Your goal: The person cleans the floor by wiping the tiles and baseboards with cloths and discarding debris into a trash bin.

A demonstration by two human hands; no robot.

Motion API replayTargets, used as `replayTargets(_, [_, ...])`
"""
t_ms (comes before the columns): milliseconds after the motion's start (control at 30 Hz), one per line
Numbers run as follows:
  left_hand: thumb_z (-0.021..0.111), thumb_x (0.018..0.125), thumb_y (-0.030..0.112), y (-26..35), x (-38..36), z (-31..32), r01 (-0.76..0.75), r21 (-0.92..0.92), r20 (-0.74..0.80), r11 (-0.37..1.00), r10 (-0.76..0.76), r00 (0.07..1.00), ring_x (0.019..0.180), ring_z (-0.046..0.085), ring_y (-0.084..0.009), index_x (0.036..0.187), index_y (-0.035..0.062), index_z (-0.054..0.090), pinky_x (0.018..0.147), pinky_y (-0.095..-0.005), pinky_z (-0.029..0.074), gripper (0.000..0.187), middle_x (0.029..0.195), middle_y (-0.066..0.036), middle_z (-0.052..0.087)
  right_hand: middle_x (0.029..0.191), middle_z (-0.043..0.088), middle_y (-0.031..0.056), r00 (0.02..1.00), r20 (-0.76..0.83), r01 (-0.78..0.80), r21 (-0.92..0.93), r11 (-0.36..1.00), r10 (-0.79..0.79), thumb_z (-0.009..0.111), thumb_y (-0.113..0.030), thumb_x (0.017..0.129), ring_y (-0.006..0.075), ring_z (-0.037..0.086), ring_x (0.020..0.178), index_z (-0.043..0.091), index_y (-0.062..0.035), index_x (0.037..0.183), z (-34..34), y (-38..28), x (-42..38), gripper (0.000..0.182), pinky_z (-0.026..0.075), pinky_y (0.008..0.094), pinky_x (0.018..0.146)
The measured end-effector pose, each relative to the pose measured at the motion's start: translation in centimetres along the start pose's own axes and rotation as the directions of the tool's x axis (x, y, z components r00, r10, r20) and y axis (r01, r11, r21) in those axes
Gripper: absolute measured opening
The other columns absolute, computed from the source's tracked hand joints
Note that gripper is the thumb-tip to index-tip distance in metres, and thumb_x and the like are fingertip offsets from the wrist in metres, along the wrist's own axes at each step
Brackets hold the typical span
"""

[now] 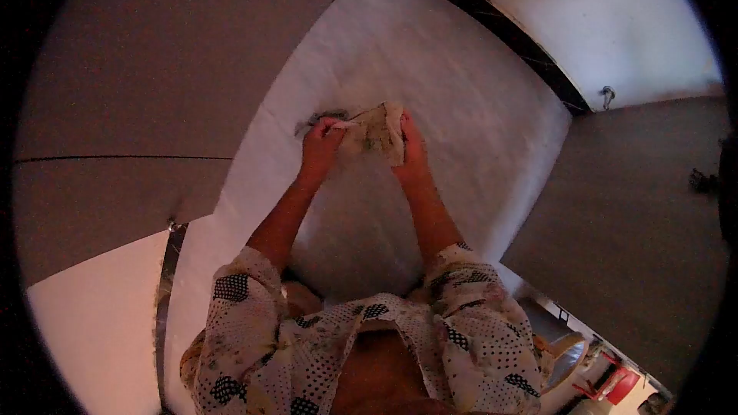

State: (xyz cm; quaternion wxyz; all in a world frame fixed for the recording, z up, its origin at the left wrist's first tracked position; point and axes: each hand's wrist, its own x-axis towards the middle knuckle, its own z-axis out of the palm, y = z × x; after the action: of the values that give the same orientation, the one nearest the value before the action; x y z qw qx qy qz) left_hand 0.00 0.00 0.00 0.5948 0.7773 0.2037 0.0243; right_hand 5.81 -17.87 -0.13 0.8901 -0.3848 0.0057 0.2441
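Both hands work at the far middle of a white sheet (461, 107) spread over a flat surface. The cloth (375, 132), a small pale piece with a faded print, lies on the sheet between the hands and is bunched at its centre.

Left hand (321, 143): the grip is pressed together, pinching the cloth's left edge between thumb and fingers. Right hand (413, 146): fingers curled over the cloth's right edge, thumb side against the fabric, pinching it likewise.

The hands hold opposite edges, so the cloth is kept under light tension across its width. This hold probably serves to keep the piece from collapsing while it rests on the sheet. Both forearms reach straight forward, well apart at the elbows and converging at the cloth.

A dark thin item (314, 118) lies on the sheet just beyond the left hand; what it is cannot be told. Patterned sleeves (238, 300) cover the upper arms.
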Motion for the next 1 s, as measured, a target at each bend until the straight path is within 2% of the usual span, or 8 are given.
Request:
replayTargets(67, [0.060,0.084,0.016,1.7,-0.4,-1.4,0.063,-0.224,0.030,0.973,-0.058,0.998,0.088,0.054,-0.0101,0.103,0.0077,0.060,0.078,-0.0254,0.044,0.021,0.098,-0.002,0.060,0.117,0.055,0.0092,0.998,-0.004,-0.067,0.213,0.975,0.069,0.050,-0.025,0.091,0.0220,0.054,0.107,0.045,-0.0039,0.124,0.6,-0.6,0.0,0.039,0.046,0.0346,0.091])
replayTargets(267, [0.058,0.085,0.014,2.6,-1.9,-2.8,0.153,-0.518,0.211,0.842,-0.047,0.976,0.086,0.054,-0.0102,0.098,0.0073,0.058,0.077,-0.0267,0.045,0.015,0.093,-0.001,0.058,0.113,0.058,0.0099,0.955,-0.098,-0.277,0.058,0.959,0.281,0.048,-0.018,0.091,0.0219,0.060,0.095,0.049,-0.0004,0.119,0.3,-1.0,-1.2,0.034,0.049,0.0330,0.087])
replayTargets(333, [0.058,0.084,0.013,3.9,-1.8,-2.8,-0.007,-0.569,0.145,0.822,0.108,0.984,0.086,0.054,-0.0106,0.097,0.0078,0.057,0.077,-0.0272,0.045,0.014,0.092,-0.001,0.058,0.111,0.059,0.0090,0.999,0.014,0.045,-0.442,0.896,-0.044,0.047,-0.017,0.091,0.0204,0.061,0.092,0.051,-0.0022,0.118,-7.2,4.8,1.4,0.031,0.049,0.0332,0.084])
replayTargets(400, [0.058,0.084,0.012,5.1,-1.7,-2.9,0.022,-0.655,0.128,0.755,0.083,0.988,0.087,0.054,-0.0110,0.097,0.0077,0.056,0.078,-0.0274,0.045,0.014,0.093,-0.002,0.058,0.110,0.061,0.0078,0.990,-0.100,0.023,-0.565,0.825,-0.096,0.047,-0.017,0.092,0.0187,0.061,0.090,0.053,-0.0044,0.117,-8.6,5.3,1.6,0.029,0.049,0.0327,0.081])
replayTargets(467, [0.058,0.083,0.012,5.8,-1.3,-3.4,0.216,-0.753,0.185,0.622,-0.115,0.976,0.087,0.054,-0.0114,0.097,0.0072,0.056,0.080,-0.0273,0.045,0.014,0.095,-0.002,0.058,0.108,0.061,0.0064,0.864,-0.484,-0.303,-0.274,0.913,0.141,0.046,-0.018,0.093,0.0167,0.062,0.090,0.054,-0.0070,0.116,-3.3,0.9,-0.9,0.028,0.047,0.0316,0.079])
replayTargets(567, [0.058,0.082,0.010,5.6,-0.4,-3.6,-0.050,-0.070,0.058,0.996,0.054,0.997,0.089,0.054,-0.0119,0.098,0.0052,0.057,0.082,-0.0267,0.044,0.016,0.096,-0.003,0.059,0.105,0.063,0.0048,0.868,-0.497,-0.228,-0.421,0.878,-0.013,0.047,-0.021,0.093,0.0144,0.061,0.089,0.055,-0.0094,0.116,-1.6,0.1,-1.7,0.028,0.045,0.0301,0.077])
replayTargets(767, [0.057,0.082,0.007,6.3,-0.9,-2.1,-0.086,-0.079,0.151,0.993,0.098,0.984,0.092,0.054,-0.0114,0.098,0.0031,0.058,0.084,-0.0262,0.043,0.017,0.097,-0.004,0.060,0.100,0.064,0.0054,0.967,-0.037,0.163,-0.675,0.720,-0.253,0.062,-0.013,0.084,0.0131,0.060,0.086,0.057,-0.0040,0.112,3.7,0.4,-0.7,0.029,0.047,0.0303,0.078])
replayTargets(1000, [0.052,0.088,0.009,6.2,0.9,-2.6,0.057,-0.710,-0.004,0.702,-0.085,0.996,0.091,0.055,-0.0176,0.101,0.0035,0.051,0.083,-0.0336,0.047,0.014,0.098,-0.008,0.057,0.094,0.062,0.0042,0.980,-0.078,0.078,-0.696,0.714,-0.183,0.065,-0.008,0.081,0.0118,0.058,0.081,0.061,-0.0032,0.097,-1.8,2.6,-2.1,0.017,0.049,0.0272,0.075])
